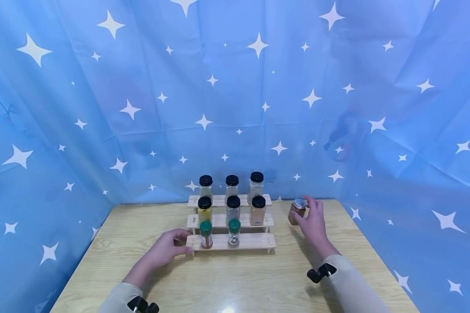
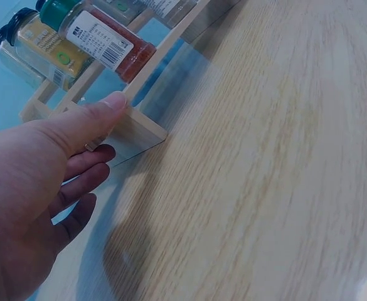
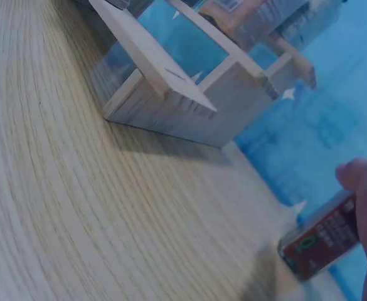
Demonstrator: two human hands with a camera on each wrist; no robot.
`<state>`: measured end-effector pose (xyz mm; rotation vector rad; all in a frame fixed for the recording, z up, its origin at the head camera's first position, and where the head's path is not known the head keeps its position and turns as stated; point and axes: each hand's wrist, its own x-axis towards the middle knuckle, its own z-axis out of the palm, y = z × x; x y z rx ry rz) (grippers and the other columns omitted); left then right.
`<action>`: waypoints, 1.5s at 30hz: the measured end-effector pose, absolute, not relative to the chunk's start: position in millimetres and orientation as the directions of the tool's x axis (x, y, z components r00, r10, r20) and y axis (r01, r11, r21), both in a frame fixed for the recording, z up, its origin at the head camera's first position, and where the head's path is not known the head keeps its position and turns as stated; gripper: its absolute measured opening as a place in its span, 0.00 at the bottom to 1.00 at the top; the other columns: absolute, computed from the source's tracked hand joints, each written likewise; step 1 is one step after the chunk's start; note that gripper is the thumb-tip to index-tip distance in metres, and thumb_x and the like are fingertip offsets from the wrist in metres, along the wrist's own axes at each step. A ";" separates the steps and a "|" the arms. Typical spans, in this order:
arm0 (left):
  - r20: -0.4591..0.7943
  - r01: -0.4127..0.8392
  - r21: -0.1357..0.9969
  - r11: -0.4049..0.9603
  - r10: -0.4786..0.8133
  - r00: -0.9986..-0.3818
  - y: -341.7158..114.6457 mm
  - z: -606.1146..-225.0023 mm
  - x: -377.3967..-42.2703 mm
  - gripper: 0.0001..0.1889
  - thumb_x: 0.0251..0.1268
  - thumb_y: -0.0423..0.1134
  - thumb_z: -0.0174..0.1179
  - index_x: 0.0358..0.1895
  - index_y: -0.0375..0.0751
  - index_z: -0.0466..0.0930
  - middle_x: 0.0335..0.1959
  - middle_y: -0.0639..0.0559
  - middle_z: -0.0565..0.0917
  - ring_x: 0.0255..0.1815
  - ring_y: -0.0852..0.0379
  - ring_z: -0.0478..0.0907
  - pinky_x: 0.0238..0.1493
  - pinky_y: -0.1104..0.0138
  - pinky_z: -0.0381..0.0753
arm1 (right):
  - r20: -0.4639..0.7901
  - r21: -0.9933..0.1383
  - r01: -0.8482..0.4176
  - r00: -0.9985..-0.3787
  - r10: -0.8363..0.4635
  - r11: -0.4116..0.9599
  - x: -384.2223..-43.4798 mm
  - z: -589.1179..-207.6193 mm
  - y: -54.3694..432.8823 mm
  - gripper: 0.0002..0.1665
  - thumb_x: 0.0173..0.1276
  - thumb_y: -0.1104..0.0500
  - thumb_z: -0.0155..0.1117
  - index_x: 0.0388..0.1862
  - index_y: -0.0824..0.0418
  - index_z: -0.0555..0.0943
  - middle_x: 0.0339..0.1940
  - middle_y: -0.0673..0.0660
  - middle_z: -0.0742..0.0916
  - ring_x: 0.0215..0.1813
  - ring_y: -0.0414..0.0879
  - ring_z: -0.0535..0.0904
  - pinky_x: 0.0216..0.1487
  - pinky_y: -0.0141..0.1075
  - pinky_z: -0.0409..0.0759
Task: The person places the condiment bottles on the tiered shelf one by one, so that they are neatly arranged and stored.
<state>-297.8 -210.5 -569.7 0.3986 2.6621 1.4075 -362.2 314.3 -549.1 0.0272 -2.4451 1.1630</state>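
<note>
A wooden three-tier spice rack (image 1: 254, 241) stands on the table with several jars on its steps. My left hand (image 1: 168, 248) is at the rack's left end; in the left wrist view its thumb (image 2: 98, 116) lies on the lowest step's end, the other fingers curling behind. On that step stand two green-capped jars, one with red spice (image 2: 117, 47) and another (image 1: 233, 234) beside it. To the rack's right, my right hand (image 1: 313, 219) holds a silver-lidded spice jar (image 1: 296, 211) with brown-red contents between thumb and fingers. Whether its base touches the table, I cannot tell.
Black-capped jars fill the middle step, including a yellow one (image 1: 204, 213) and a pinkish one (image 1: 257, 213). More black-capped jars (image 1: 232, 187) line the top step. Behind the wooden table (image 1: 235, 282) hangs a blue star-patterned curtain (image 1: 235, 100), also along both sides.
</note>
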 end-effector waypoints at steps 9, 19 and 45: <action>0.033 0.175 0.824 0.538 0.263 -0.964 -208.5 -567.0 -298.4 0.31 0.64 0.50 0.82 0.66 0.41 0.85 0.55 0.51 0.89 0.56 0.51 0.85 0.61 0.51 0.86 | 0.351 -0.744 -0.194 -0.928 0.128 0.639 -368.1 -558.4 314.7 0.48 0.74 0.65 0.77 0.86 0.62 0.63 0.72 0.75 0.69 0.71 0.73 0.72 0.72 0.69 0.75; 0.022 0.167 0.830 0.533 0.267 -0.963 -210.2 -566.3 -297.5 0.32 0.64 0.50 0.82 0.67 0.40 0.85 0.56 0.50 0.88 0.56 0.51 0.85 0.61 0.52 0.86 | 0.368 -0.732 -0.243 -0.927 0.069 0.637 -370.7 -563.8 317.0 0.44 0.75 0.71 0.72 0.84 0.67 0.63 0.76 0.74 0.74 0.75 0.72 0.72 0.74 0.67 0.75; 0.051 0.209 0.816 0.538 0.293 -0.955 -211.4 -567.9 -298.7 0.29 0.67 0.49 0.81 0.65 0.41 0.86 0.55 0.52 0.89 0.57 0.51 0.85 0.61 0.53 0.86 | 0.443 -0.711 -0.457 -0.881 -0.163 0.535 -321.3 -511.4 308.7 0.42 0.70 0.78 0.72 0.80 0.64 0.69 0.69 0.69 0.78 0.63 0.67 0.82 0.62 0.58 0.87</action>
